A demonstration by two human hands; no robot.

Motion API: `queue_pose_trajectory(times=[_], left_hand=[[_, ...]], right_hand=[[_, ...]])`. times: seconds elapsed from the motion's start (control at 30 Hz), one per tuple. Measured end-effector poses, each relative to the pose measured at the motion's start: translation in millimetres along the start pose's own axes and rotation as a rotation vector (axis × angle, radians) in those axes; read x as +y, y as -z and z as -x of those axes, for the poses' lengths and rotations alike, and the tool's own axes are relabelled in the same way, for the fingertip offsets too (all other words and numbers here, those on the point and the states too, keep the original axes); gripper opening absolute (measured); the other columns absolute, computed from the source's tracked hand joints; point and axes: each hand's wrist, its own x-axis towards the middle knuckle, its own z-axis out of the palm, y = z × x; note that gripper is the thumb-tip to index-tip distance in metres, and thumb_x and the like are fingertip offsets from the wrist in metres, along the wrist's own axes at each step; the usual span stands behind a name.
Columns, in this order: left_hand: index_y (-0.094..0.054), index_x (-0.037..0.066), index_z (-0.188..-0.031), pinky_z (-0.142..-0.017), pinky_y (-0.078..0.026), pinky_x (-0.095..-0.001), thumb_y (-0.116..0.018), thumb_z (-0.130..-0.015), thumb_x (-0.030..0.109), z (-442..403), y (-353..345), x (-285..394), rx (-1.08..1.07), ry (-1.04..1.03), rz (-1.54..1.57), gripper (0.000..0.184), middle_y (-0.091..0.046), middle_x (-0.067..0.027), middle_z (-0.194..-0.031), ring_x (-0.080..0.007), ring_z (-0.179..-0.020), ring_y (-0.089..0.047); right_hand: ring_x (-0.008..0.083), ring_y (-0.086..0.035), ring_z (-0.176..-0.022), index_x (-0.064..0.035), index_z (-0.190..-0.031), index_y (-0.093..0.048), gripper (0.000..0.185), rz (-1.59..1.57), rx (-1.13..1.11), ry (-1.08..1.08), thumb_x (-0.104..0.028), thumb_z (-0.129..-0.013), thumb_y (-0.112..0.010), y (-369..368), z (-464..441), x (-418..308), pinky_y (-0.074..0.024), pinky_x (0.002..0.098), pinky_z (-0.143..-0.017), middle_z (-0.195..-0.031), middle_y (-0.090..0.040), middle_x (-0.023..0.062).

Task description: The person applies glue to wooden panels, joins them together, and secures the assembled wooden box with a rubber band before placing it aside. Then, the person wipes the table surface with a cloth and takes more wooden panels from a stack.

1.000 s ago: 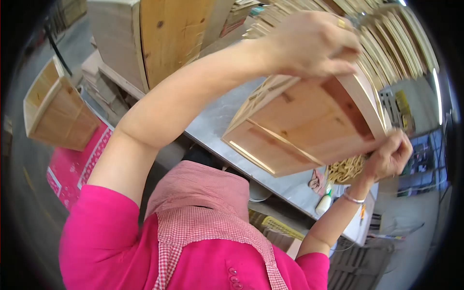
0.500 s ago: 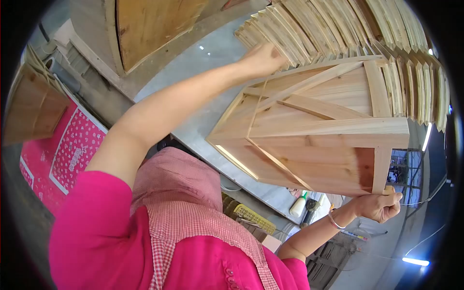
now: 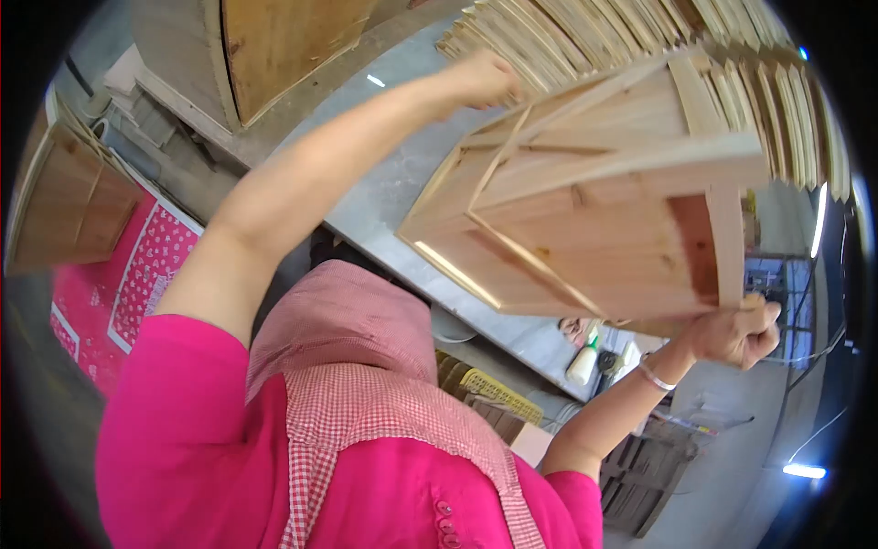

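Observation:
A pale wooden box (image 3: 594, 238) with a diagonal brace and thin edge strips stands tilted on the grey tabletop (image 3: 370, 206). My left hand (image 3: 485, 80) is closed at the box's far upper edge, its fingertips hidden from me. At the lower right corner of the box, my right hand (image 3: 736, 334) is closed around the edge, with a bracelet on the wrist. A darker reddish patch shows on the box's side near that corner. The box looks slightly blurred by motion.
Behind the box rises a tall stack of wooden panels (image 3: 585, 41). A white bottle with a green top (image 3: 583, 361) stands near the table's edge. Another wooden cabinet (image 3: 283, 55) is at upper left, a wooden box (image 3: 69, 201) at far left, and a yellow basket (image 3: 498, 393) below the table.
The box has tilted, its right end rising up in the view. My left hand has moved up and slightly left; my right hand has moved up and to the right.

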Motion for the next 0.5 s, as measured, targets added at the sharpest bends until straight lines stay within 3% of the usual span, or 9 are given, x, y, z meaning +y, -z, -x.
queue_pose_trajectory(times=[0.1,0.17,0.2,0.27,0.33,0.4,0.43,0.5], left_hand=[[-0.067,0.012,-0.082,-0.062,-0.041,-0.028,-0.063,-0.092,0.035,41,17,-16,-0.082,0.135,0.036,0.026,-0.054,0.0034,-0.072,-0.0063,-0.072,-0.05],[-0.066,0.012,-0.087,-0.066,-0.041,-0.028,-0.061,-0.095,0.035,88,3,-9,-0.205,0.39,0.001,0.025,-0.053,0.0046,-0.074,-0.0061,-0.071,-0.049],[-0.066,0.012,-0.087,-0.066,-0.041,-0.028,-0.061,-0.095,0.035,93,-4,-14,-0.21,0.399,-0.018,0.025,-0.053,0.0046,-0.074,-0.0061,-0.071,-0.049],[-0.066,0.009,-0.082,-0.058,-0.039,-0.025,-0.063,-0.096,0.041,103,-26,-31,-0.241,0.237,0.141,0.034,-0.052,0.0019,-0.067,-0.009,-0.063,-0.048],[-0.067,0.007,-0.081,-0.06,-0.041,-0.0277,-0.062,-0.096,0.038,105,-33,-30,-0.162,0.164,0.13,0.035,-0.056,0.0012,-0.069,-0.01,-0.065,-0.05],[-0.067,0.008,-0.08,-0.07,-0.041,-0.0262,-0.059,-0.096,0.026,108,-28,-25,-0.044,-0.014,-0.157,0.026,-0.059,0.0037,-0.077,-0.0067,-0.072,-0.05],[-0.068,0.006,-0.079,-0.071,-0.043,-0.0247,-0.058,-0.096,0.025,118,-25,-13,0.015,-0.084,-0.236,0.027,-0.061,0.0022,-0.078,-0.0075,-0.073,-0.052],[-0.069,0.005,-0.083,-0.075,-0.045,-0.0242,-0.059,-0.096,0.027,134,-21,-2,0.093,-0.035,-0.153,0.027,-0.065,0.0009,-0.081,-0.009,-0.077,-0.057]], right_hand=[[0.0101,-0.049,-0.062,-0.0032,-0.067,-0.05,0.031,0.043,0.047,-0.021,-0.009,-0.094,-0.063,-6,2,-7,-0.0427,0.0258,-0.057,-0.066,-0.056,0.003],[0.0108,-0.05,-0.062,-0.0017,-0.069,-0.052,0.027,0.032,0.045,0.003,-0.006,-0.095,-0.06,-3,0,4,-0.0429,0.026,-0.057,-0.066,-0.057,0.0041],[0.0112,-0.05,-0.062,-0.001,-0.07,-0.052,0.026,0.002,0.021,0.041,-0.005,-0.095,-0.059,0,-1,9,-0.0431,0.026,-0.057,-0.066,-0.057,0.0048],[0.0117,-0.05,-0.06,0.0,-0.072,-0.053,0.023,-0.115,-0.029,0.074,-0.003,-0.095,-0.057,1,-2,15,-0.043,0.0255,-0.055,-0.066,-0.057,0.0057],[0.0115,-0.051,-0.057,0.0006,-0.069,-0.052,0.024,-0.15,-0.008,0.001,0.001,-0.093,-0.056,-2,-2,12,-0.0428,0.0242,-0.052,-0.061,-0.057,0.0063],[0.0089,-0.05,-0.059,0.0006,-0.065,-0.049,0.028,-0.016,-0.049,0.121,0.003,-0.092,-0.056,4,-8,27,-0.0417,0.0223,-0.054,-0.062,-0.058,0.0049],[0.0073,-0.049,-0.06,0.001,-0.064,-0.049,0.029,-0.153,0.021,0.114,0.002,-0.092,-0.057,-8,-1,2,-0.0414,0.022,-0.055,-0.064,-0.059,0.0034],[0.0081,-0.053,-0.062,0.004,-0.071,-0.058,0.022,-0.167,0.002,0.045,-0.004,-0.092,-0.061,2,-2,19,-0.044,0.0218,-0.058,-0.067,-0.063,0.0043]])
